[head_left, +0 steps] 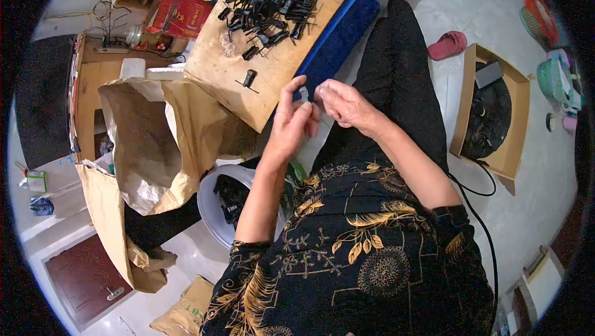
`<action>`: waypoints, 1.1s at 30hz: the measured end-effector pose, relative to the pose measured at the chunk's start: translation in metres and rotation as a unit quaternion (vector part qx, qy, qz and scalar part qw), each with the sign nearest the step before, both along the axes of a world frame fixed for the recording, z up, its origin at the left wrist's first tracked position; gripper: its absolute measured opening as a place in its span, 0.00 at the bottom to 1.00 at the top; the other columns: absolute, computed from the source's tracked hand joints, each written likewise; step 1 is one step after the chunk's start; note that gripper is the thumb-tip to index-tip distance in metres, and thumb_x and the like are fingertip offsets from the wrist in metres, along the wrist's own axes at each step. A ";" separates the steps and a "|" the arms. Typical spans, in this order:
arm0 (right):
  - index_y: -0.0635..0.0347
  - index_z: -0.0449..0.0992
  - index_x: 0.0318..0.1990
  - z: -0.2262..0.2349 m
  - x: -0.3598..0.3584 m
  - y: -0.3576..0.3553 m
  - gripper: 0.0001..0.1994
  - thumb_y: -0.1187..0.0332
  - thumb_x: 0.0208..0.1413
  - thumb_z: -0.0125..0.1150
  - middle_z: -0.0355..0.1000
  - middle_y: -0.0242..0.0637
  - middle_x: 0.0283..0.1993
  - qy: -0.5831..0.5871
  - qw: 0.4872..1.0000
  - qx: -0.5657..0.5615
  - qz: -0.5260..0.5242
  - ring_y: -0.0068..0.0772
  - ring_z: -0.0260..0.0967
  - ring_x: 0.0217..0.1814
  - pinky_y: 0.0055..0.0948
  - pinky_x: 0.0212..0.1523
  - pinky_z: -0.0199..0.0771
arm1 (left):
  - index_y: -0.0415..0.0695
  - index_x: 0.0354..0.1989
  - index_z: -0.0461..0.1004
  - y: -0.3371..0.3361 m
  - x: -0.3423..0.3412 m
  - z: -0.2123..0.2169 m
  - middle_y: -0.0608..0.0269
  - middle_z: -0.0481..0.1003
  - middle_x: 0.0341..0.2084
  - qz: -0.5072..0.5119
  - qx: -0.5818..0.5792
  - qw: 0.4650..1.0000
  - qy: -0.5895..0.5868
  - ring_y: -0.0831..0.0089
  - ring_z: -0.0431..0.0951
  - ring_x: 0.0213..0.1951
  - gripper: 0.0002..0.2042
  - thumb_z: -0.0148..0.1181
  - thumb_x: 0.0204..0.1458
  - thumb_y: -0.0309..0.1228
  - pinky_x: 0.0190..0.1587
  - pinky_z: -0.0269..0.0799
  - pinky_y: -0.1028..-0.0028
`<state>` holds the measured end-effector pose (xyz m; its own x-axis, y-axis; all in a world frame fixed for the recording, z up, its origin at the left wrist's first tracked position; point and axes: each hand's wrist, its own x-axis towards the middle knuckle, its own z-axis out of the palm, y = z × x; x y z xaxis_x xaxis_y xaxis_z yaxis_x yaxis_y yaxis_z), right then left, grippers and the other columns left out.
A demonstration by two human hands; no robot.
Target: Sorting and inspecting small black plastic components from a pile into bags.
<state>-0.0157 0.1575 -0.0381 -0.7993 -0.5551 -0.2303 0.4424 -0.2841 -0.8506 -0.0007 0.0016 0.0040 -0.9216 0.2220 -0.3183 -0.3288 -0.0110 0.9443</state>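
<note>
My left hand (pixel 291 119) pinches a small grey plastic part (pixel 304 94) between thumb and fingers, above the near edge of the wooden tabletop (pixel 211 69). Close beside it on the right is my right hand (pixel 349 108), its fingers curled in a pinch. Whatever those fingers hold, if anything, is too small or hidden to make out. A heap of small black plastic parts (pixel 273 1) with thin prongs covers the far part of the tabletop. One single black part (pixel 249 79) lies apart from the heap, nearer my left hand.
Left of the table stands an open brown paper bag (pixel 111 103). A white bucket (pixel 211 212) with dark pieces inside is below my left forearm. On the floor to the right are a cardboard box (pixel 520 113) holding black things, a pink slipper (pixel 447 46) and a black cable (pixel 486 224).
</note>
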 end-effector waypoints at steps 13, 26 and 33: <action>0.58 0.66 0.42 0.007 0.002 0.023 0.12 0.60 0.57 0.50 0.66 0.25 0.28 0.005 0.985 -0.171 0.029 0.15 0.64 0.25 0.16 0.27 0.65 | 0.48 0.59 0.49 0.017 0.006 0.013 0.53 0.70 0.26 -0.053 0.348 0.924 -0.147 0.70 0.69 0.16 0.25 0.47 0.53 0.31 0.17 0.64 0.80; 0.62 0.63 0.46 -0.007 0.006 0.000 0.15 0.59 0.60 0.42 0.56 0.23 0.19 0.004 0.999 0.002 -0.042 0.10 0.49 0.16 0.13 0.13 0.49 | 0.40 0.53 0.59 0.005 0.006 -0.005 0.65 0.69 0.30 -0.050 -0.151 0.979 0.126 0.79 0.70 0.30 0.18 0.47 0.52 0.22 0.33 0.69 0.79; 0.59 0.55 0.56 0.006 0.010 -0.015 0.19 0.58 0.61 0.38 0.52 0.23 0.17 -0.091 0.996 -0.018 -0.006 0.11 0.44 0.13 0.13 0.10 0.45 | 0.42 0.54 0.58 -0.005 0.005 -0.022 0.66 0.69 0.31 0.020 -0.030 0.999 0.027 0.81 0.68 0.32 0.19 0.49 0.52 0.24 0.36 0.67 0.80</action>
